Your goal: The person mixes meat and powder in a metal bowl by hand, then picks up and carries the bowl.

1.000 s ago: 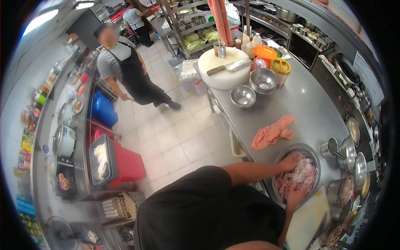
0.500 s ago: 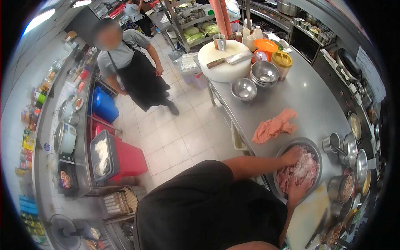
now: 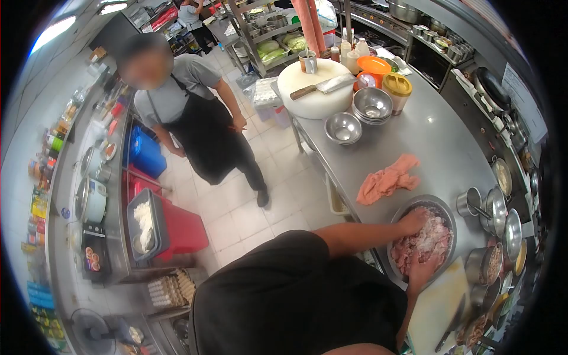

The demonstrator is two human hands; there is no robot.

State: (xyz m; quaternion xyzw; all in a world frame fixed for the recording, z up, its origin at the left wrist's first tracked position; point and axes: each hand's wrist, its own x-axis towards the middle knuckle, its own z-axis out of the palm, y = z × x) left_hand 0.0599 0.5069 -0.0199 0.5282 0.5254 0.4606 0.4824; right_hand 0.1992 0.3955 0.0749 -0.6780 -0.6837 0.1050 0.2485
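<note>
A large metal bowl (image 3: 454, 228) of raw meat (image 3: 423, 245) stands near the table edge in front of me. Whitish powder (image 3: 436, 229) covers part of the meat. My left hand (image 3: 415, 220) reaches in over the far-left side of the bowl, its fingers curled into the meat. From the near side, my right hand (image 3: 421, 271) presses into the same meat. Both sets of fingertips are buried, so their exact grip is hidden. Beside the bowl lies a crumpled orange cloth (image 3: 387, 179). A pale cutting board (image 3: 435, 313) touches the near side of the bowl.
A cleaver (image 3: 324, 86) rests on a round white chopping block (image 3: 296, 102). Metal bowls (image 3: 343, 128) sit near it. Pots and pans (image 3: 482, 266) line the right side. Another person (image 3: 198, 118) in a black apron stands in the aisle, by a red bin (image 3: 180, 225).
The other person has stepped closer along the aisle. My hands stay in the meat with hardly any visible shift.
</note>
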